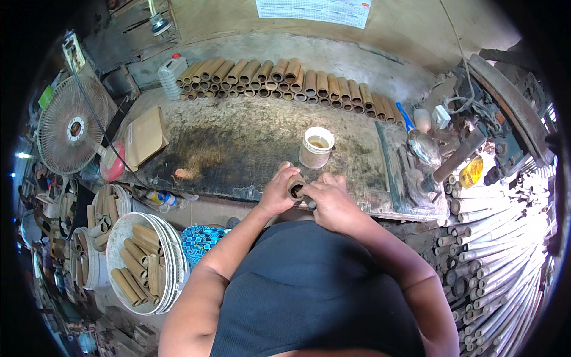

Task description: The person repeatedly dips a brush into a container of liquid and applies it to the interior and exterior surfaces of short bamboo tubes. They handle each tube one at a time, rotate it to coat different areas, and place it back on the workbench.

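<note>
Left hand [278, 190]: closed around a short bamboo tube [294, 179], its open mouth tipped toward the wearer, held just off the near edge of the bench. Right hand [331, 199]: fingers curled at the tube's mouth, gripping a slim dark-ended implement [310, 203], kind unclear; whether its other end enters the bore cannot be told. Step in hand, by judgement: work at the tube's open end, left hand steadying, right hand working. Next move, by judgement: calls for a firm left hold, the implement lined up with the mouth. Just beyond the hands: one white tub [313, 157], upright, part-filled with murky liquid, on the worn workbench [238, 146]. Further back: one long stack of bamboo tubes [262, 74], ends facing forward, against the wall; one translucent jug [171, 78], red cap, at the stack's left end. Left: one flat brown folder [147, 137]; one round fan [56, 128]; below, one white bucket [173, 271] holding loose cut tubes. Right: one large heap of pale poles [505, 262].
</note>
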Tool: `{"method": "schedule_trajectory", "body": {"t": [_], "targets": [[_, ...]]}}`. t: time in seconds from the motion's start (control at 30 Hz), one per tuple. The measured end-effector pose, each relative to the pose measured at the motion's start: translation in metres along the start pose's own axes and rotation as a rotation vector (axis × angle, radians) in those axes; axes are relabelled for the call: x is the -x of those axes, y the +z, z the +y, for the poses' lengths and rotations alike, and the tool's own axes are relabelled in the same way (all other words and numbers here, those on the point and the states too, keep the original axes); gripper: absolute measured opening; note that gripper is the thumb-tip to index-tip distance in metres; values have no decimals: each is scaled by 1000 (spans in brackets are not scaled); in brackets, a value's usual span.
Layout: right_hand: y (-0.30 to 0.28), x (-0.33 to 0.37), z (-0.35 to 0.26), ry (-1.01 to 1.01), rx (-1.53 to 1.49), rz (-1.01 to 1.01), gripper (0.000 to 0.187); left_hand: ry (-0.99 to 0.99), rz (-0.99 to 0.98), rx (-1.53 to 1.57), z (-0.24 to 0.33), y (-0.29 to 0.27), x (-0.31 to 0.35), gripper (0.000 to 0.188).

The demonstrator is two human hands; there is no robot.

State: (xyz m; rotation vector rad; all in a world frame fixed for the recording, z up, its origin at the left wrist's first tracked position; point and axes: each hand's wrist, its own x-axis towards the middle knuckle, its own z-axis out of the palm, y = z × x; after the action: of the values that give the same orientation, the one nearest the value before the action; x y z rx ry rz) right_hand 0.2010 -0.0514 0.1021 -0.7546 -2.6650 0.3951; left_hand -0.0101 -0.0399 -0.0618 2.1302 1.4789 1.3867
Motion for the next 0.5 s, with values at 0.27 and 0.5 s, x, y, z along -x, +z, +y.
{"method": "schedule_trajectory", "body": {"t": [0.27,0.5], "targets": [[-15,6,12,37,-127,-7,26,7,-52,-8,-8,3,1,77],[18,-6,10,95,-158,55,29,-11,102,46,-6,1,5,70]]}}
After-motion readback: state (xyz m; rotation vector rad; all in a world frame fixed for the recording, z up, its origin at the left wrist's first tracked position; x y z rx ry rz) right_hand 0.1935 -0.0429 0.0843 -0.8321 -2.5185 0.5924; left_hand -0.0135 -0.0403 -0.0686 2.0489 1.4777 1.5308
